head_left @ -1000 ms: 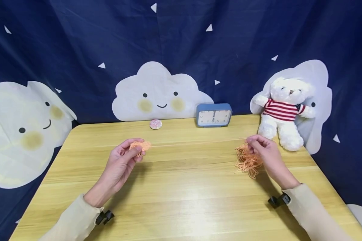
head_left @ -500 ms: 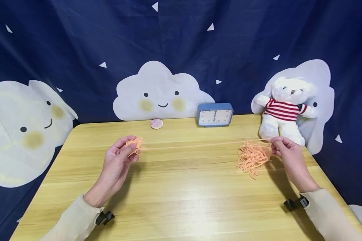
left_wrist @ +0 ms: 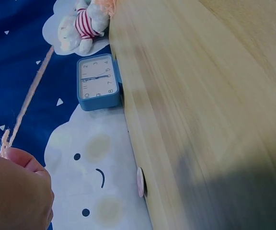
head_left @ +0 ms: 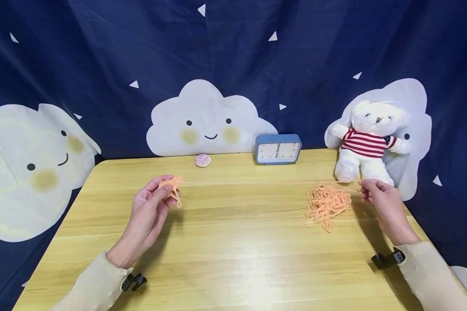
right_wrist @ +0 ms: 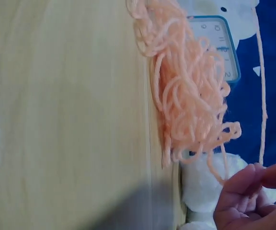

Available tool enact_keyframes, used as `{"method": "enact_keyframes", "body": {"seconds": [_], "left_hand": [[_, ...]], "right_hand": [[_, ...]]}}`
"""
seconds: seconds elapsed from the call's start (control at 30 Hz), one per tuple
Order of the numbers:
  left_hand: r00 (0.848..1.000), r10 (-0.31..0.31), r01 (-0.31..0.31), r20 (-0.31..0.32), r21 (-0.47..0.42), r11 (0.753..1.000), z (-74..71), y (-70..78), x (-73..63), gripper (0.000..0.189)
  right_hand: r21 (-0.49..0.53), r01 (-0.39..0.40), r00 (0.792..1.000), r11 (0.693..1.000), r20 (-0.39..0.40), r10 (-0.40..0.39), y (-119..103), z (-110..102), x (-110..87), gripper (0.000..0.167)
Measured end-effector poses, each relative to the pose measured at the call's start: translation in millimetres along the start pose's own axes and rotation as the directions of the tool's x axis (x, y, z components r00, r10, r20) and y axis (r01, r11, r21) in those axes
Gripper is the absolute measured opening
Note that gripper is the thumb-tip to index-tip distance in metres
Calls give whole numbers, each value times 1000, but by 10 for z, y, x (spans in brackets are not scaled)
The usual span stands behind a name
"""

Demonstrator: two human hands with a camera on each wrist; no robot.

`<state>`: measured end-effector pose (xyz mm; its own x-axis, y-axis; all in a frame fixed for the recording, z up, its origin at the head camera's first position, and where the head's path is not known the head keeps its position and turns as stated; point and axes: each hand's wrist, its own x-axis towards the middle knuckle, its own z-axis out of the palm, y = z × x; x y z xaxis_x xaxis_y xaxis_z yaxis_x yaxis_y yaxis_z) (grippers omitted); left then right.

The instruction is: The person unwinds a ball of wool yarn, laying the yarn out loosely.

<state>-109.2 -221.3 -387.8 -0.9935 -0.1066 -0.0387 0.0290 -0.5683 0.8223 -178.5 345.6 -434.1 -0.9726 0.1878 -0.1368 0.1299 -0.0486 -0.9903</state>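
Observation:
In the head view my left hand pinches a small bundle of peach yarn, from which one loop dangles. At the right my right hand pinches a strand of the same yarn between thumb and fingertips. The strand stretches between the two hands above the table; its middle is faint in the head view. A loose tangled yarn pile lies on the table just left of my right hand. In the right wrist view a strand runs up from my fingertips, and another length links them to the pile.
On the wooden table a blue clock stands at the back edge, with a round pink disc to its left. A white teddy bear in a striped shirt sits at the back right. Behind hangs a dark blue cloud-printed curtain.
My right hand has moved right, away from the pile, drawing the strand along. My left hand has shifted slightly left, and a loop now hangs from its bundle.

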Motion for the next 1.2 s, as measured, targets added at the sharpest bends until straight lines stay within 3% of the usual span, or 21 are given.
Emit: {"method": "enact_keyframes", "body": {"seconds": [0.1, 0.27, 0.4, 0.5, 0.6, 0.7, 0.8, 0.9, 1.0, 1.1, 1.2], "left_hand": [[1000, -4, 4, -1, -15, 1000, 6, 0, 1, 23], [1000, -18, 18, 6, -13, 1000, 29, -18, 14, 23], [1000, -29, 29, 7, -5, 1000, 48, -38, 28, 22], [999, -40, 40, 4, -3, 999, 55, -46, 33, 21], [999, -51, 51, -1, 4, 999, 57, -49, 34, 20], [998, -61, 61, -7, 10, 998, 64, -47, 34, 19], [998, -69, 69, -12, 18, 997, 79, -47, 30, 18], [997, -72, 72, -8, 21, 997, 90, -52, 31, 19], [998, -68, 68, -2, 24, 997, 96, -64, 40, 19], [998, -70, 70, 3, 23, 997, 106, -72, 53, 18], [997, -73, 73, 5, 28, 997, 115, -77, 64, 18]], "right_hand": [[-152, -27, 994, 988, 101, 43, 8, -29, 23, 24], [-400, 10, 968, 917, 235, 91, 36, 32, 31, 31], [-445, 48, 976, 894, 210, 52, 38, 199, -32, 40], [-465, 88, 994, 881, 97, -48, 1, 367, -107, 43], [-442, 137, 988, 886, 2, -152, -41, 560, -190, 40], [-378, 191, 981, 906, 44, -189, -65, 780, -269, 34], [-335, 197, 969, 921, 210, -131, -81, 1017, -328, 33], [-308, 189, 911, 933, 410, -50, -85, 1262, -361, 39], [-230, 189, 812, 955, 583, -20, -64, 1486, -383, 45], [-159, 195, 721, 968, 692, -31, -24, 1677, -407, 52], [-140, 179, 658, 974, 753, -13, 17, 1811, -423, 57]]}}
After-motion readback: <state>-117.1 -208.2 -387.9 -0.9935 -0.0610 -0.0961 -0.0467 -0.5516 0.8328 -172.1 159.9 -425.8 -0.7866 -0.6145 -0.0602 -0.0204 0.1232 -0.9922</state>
